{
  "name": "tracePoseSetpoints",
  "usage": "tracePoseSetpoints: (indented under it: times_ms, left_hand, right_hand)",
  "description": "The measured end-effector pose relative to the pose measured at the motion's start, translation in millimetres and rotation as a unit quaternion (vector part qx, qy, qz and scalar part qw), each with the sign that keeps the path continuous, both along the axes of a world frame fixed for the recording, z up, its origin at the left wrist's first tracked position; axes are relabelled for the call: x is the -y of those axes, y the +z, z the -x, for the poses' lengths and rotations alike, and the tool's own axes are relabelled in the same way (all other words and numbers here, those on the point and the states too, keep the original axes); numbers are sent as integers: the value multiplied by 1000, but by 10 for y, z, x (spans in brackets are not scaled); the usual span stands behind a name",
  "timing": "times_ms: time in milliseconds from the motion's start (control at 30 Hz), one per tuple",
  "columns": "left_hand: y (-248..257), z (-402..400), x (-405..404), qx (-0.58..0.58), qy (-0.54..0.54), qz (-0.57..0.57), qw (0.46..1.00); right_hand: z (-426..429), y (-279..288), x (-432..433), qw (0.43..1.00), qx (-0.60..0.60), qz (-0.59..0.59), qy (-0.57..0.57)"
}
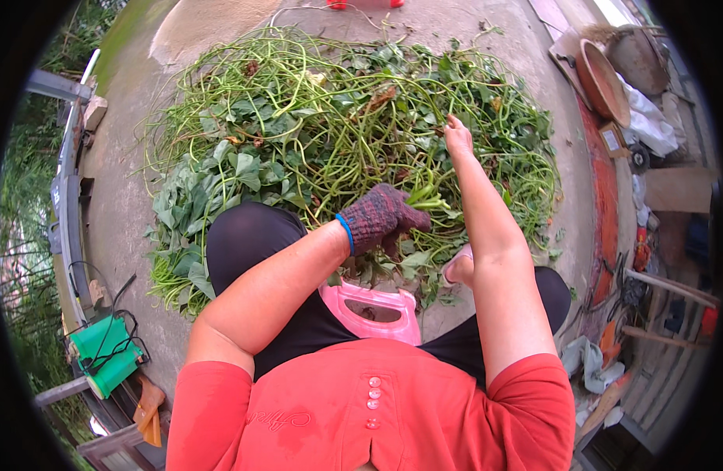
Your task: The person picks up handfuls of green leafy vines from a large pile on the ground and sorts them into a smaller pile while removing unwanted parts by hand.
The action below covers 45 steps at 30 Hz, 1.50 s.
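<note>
A broad heap of leafy green vines, apparently sweet potato vines (350, 147), lies on the concrete before me. My left hand (382, 218), in a dark knitted glove with a blue cuff, is closed around a small bunch of light green stems (427, 200). It hovers over the near edge of the heap. Bare and stretched further out, my right hand (458, 138) has its fingers pinched on a vine (439, 110) at the right side of the heap. Its fingertips are partly hidden among stems. Loose leaves (191, 200) are gathered by my left knee.
Between my legs is a pink plastic stool (370, 309). To the left, a green plastic container (108, 353) with black straps stands near a railing. A brown basin (603, 82), a cardboard box (613, 140) and white sacks (650, 120) line the right side. Something red (338, 3) shows at the far edge.
</note>
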<state>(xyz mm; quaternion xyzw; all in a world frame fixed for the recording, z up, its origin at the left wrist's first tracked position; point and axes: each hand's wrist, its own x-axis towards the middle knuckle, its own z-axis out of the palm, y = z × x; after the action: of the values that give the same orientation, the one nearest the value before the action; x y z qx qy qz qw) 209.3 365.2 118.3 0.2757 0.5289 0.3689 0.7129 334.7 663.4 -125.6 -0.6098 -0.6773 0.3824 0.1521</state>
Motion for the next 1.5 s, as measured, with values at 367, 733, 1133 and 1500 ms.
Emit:
tracePoseSetpoints:
  times_ms: [367, 733, 1133, 1500]
  left_hand:
    - [-15, 85, 62, 9, -42, -36, 998]
    - [-445, 286, 222, -567, -56, -432, 699]
    - [263, 423, 396, 109, 441, -136, 880]
    - [498, -165, 528, 14, 282, -325, 902]
  right_hand:
    - [352, 1870, 305, 971, -165, 102, 143]
    - [185, 5665, 419, 929, -228, -264, 122]
    - [-700, 6715, 1078, 917, -107, -358, 142]
    - [-243, 4640, 1944, 973, 71, -128, 178]
